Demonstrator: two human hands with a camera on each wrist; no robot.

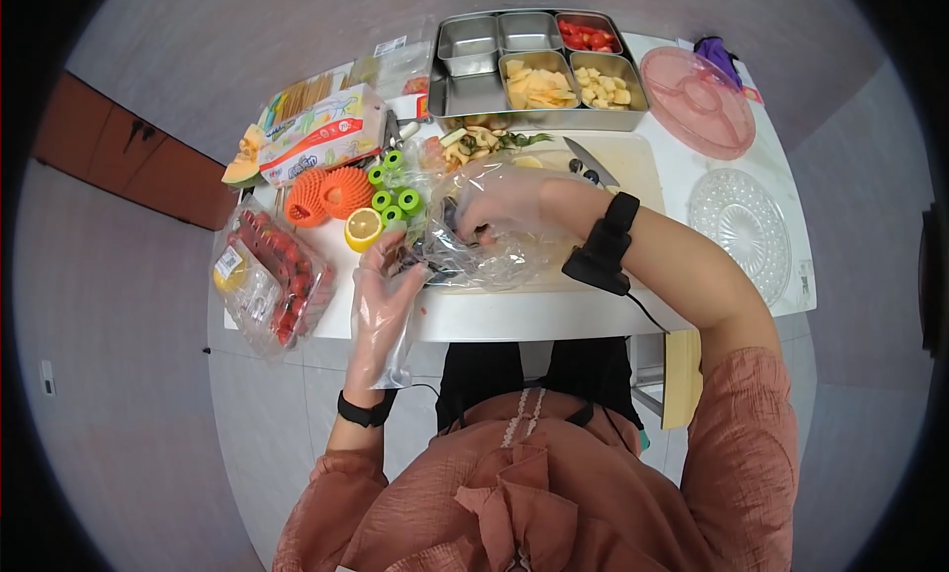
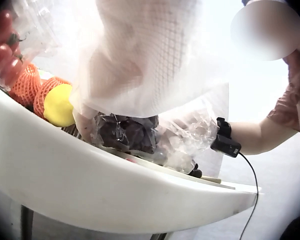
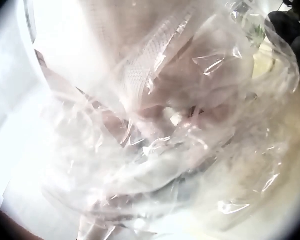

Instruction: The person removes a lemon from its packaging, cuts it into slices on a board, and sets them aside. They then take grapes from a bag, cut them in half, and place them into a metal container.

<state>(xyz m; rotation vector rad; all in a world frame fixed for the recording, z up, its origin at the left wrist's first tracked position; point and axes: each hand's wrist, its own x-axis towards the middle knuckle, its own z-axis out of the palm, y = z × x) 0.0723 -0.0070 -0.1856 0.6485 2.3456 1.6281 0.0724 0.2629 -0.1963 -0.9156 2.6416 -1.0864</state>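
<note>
My left hand (image 1: 381,290), in a clear disposable glove, grips the side of a clear plastic bag (image 1: 519,261) over the board's near edge. Dark grapes (image 2: 130,132) show through the bag beside the left fingers in the left wrist view. My right hand (image 1: 514,201), gloved too, has its fingers curled into the crumpled plastic near the bag's mouth. Folds of film blur those fingertips in the right wrist view (image 3: 175,117). Under the bag lies a pale cutting board (image 1: 633,162). A knife (image 1: 590,162) and loose dark grapes (image 3: 285,25) lie beyond the right hand.
Left of the bag are green-wrapped pieces (image 1: 393,201), a halved lemon (image 1: 364,228), orange-netted fruit (image 1: 326,194) and packed tomatoes (image 1: 292,275). A steel tray (image 1: 465,97) with cut fruit stands behind. A pink lid (image 1: 697,102) and glass plate (image 1: 741,226) lie right.
</note>
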